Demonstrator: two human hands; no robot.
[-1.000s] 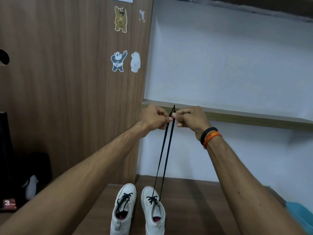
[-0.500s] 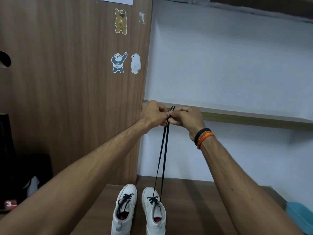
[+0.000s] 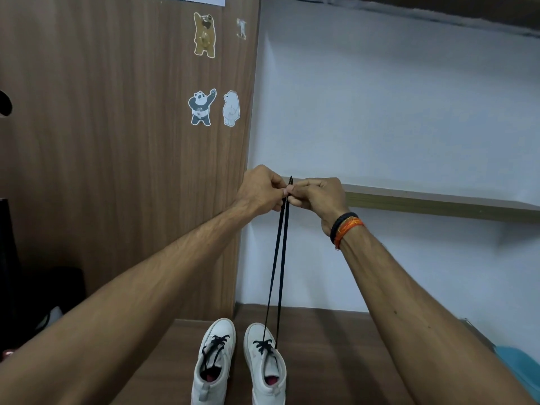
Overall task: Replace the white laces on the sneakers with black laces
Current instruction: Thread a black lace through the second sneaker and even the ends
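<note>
Status: both white sneakers stand side by side, toes away from the camera, on the brown wooden worktop (image 3: 336, 346).

Left sneaker (image 3: 214, 361): black lace already threaded through the eyelets that show; the ends seem to lie in or by the shoe's opening. No bow visible; cannot tell if one is tied.

Right sneaker (image 3: 266, 363): black lace (image 3: 279, 258) crossed at the lower eyelets only. Its two strands run up, taut and nearly parallel, to the hands.

Left hand (image 3: 260, 191) and right hand (image 3: 317, 197) are raised close together, fingertips almost touching, each pinching one strand near its tip. The two tips stick up just above the fingers. Judged: the ends are being held level to even the lengths.

No white laces in view, so removal looks complete on both shoes.

Left to do, as judged: thread the upper eyelets of the right sneaker, snug it down, tie off; possibly tie the left.

Writing and brands: none legible on the sneakers. The wooden panel (image 3: 102, 156) carries cartoon bear stickers, a brown bear (image 3: 205, 35), a panda (image 3: 201, 108) and a white bear (image 3: 231, 108), with no text. Right wrist wears black and orange bands (image 3: 346, 228).
</note>
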